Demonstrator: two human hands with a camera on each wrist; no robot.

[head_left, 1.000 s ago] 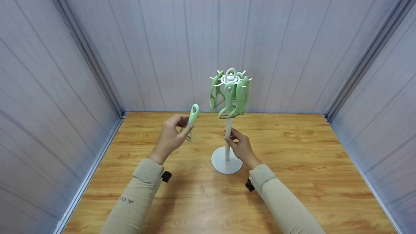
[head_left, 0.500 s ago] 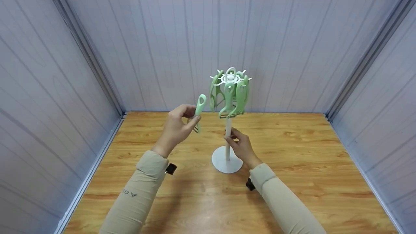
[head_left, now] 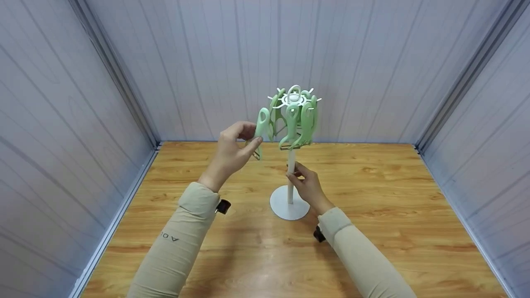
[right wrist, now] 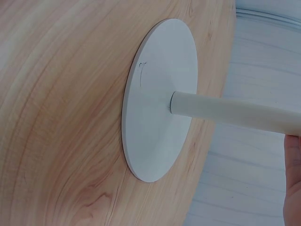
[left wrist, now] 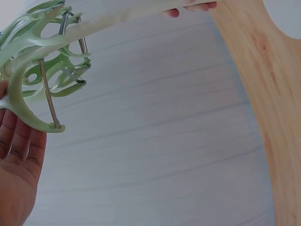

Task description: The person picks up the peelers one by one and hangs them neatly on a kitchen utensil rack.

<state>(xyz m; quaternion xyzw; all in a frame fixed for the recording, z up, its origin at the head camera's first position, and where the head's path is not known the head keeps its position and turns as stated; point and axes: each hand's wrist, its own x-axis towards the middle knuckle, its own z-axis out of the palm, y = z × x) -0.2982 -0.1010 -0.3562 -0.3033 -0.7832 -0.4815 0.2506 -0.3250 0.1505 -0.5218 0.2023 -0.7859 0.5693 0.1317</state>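
My left hand (head_left: 234, 149) pinches a light green peeler (head_left: 262, 124) by its handle, its looped end up and its metal blade down. That peeler is just left of a white stand (head_left: 291, 178), close to the hooks at its top; whether it touches them I cannot tell. Several green peelers (head_left: 307, 124) hang from the hooked ring (head_left: 293, 99). Around the middle of the pole, my right hand (head_left: 308, 186) holds the stand between thumb and fingers. In the left wrist view, the blade (left wrist: 49, 96) of the held peeler shows beside the hanging ones.
The stand's round white base (right wrist: 157, 108) rests flat on the wooden table (head_left: 372, 231). Pale panelled walls (head_left: 198, 70) enclose the table at the back and on both sides. A black wrist camera (head_left: 223, 206) sits under the left sleeve.
My left hand has moved up and to the right, bringing its peeler beside the hanging ones. The right hand keeps its hold on the pole, and the stand stays nearly still.
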